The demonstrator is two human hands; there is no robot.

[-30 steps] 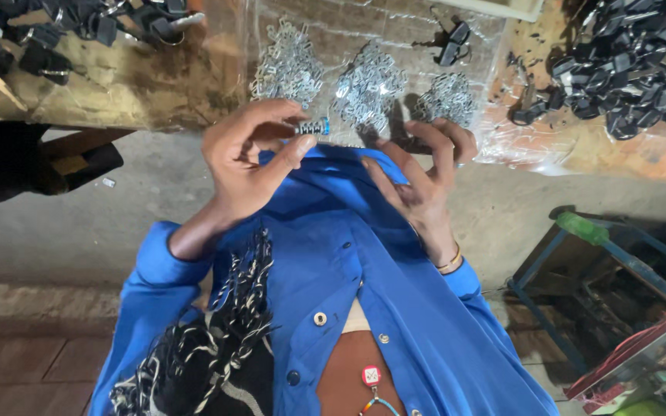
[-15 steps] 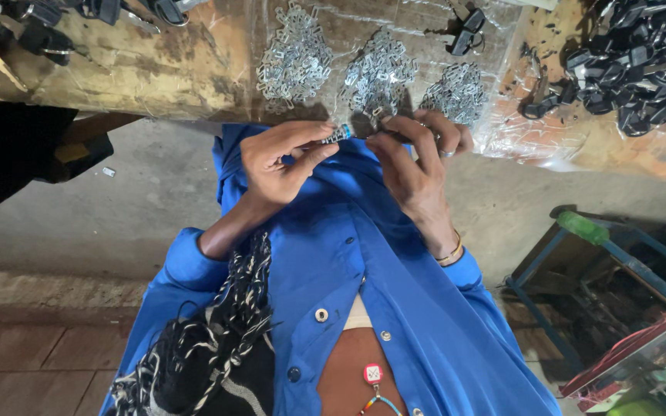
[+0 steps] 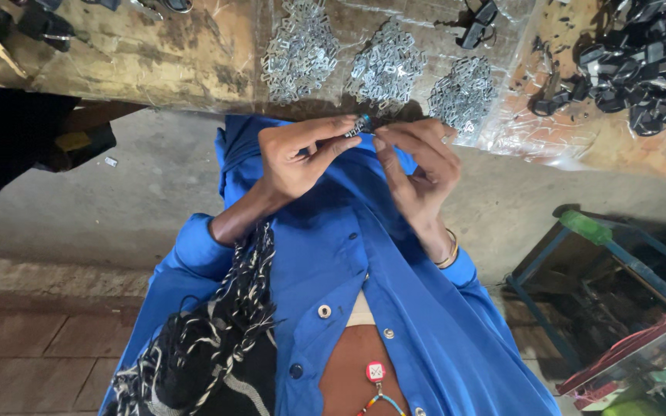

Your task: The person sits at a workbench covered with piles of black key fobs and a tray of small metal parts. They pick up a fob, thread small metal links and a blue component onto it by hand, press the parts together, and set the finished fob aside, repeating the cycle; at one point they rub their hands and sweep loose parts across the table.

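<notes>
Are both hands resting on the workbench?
No, the left hand and right hand pinch a small metal part just below the workbench edge.

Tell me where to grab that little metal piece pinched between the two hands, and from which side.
Take the small metal piece by its middle, coming from above on the bench side. The left hand and right hand already pinch its two ends from below, so probably only the span between the fingertips is free. It is too small to make out its shape.

Bright blue shirt (image 3: pixel 364 270) w/ silver snaps; black-and-white fringed scarf (image 3: pixel 210 347) near left; silver metal bits (image 3: pixel 387 69) far centre; black parts (image 3: pixel 641 62) far right; brown counter (image 3: pixel 194 54).
</notes>
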